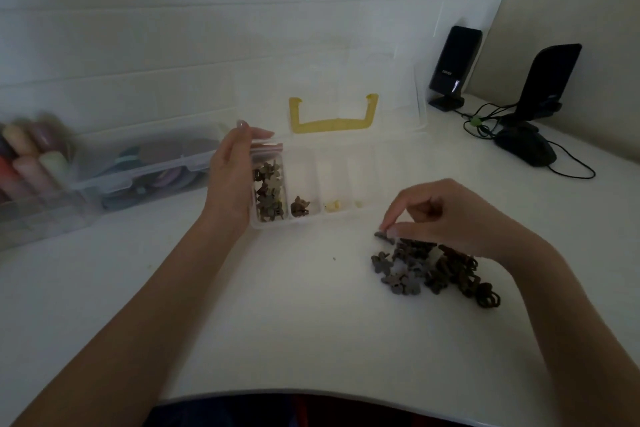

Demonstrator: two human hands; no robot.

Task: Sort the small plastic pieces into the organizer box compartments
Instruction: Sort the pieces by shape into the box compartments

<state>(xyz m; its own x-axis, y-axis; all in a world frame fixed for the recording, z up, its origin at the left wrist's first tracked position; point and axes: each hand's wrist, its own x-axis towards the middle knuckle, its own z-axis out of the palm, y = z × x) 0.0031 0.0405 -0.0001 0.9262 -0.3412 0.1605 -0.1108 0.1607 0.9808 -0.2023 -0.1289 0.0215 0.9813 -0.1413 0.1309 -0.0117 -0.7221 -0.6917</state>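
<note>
A clear organizer box (313, 222) with a yellow handle (333, 124) lies open on the white table. Its leftmost compartment holds several brown and beige pieces (269, 194); the one beside it holds a few brown pieces (300, 207); two further compartments hold pale yellow bits (334, 206). My left hand (232, 177) holds the box's left end, thumb over the far corner. A pile of dark plastic pieces (433, 269) lies to the right of the box. My right hand (446, 215) hovers over the pile's far edge and pinches one dark piece (383, 236) between thumb and forefinger.
A clear lidded storage box (145, 170) with coloured items stands at the left, next to blurred pastel tubes (27, 156). Two black speakers (453, 69) and a black mouse (526, 149) with cables sit at the back right. The table's front edge curves near my body.
</note>
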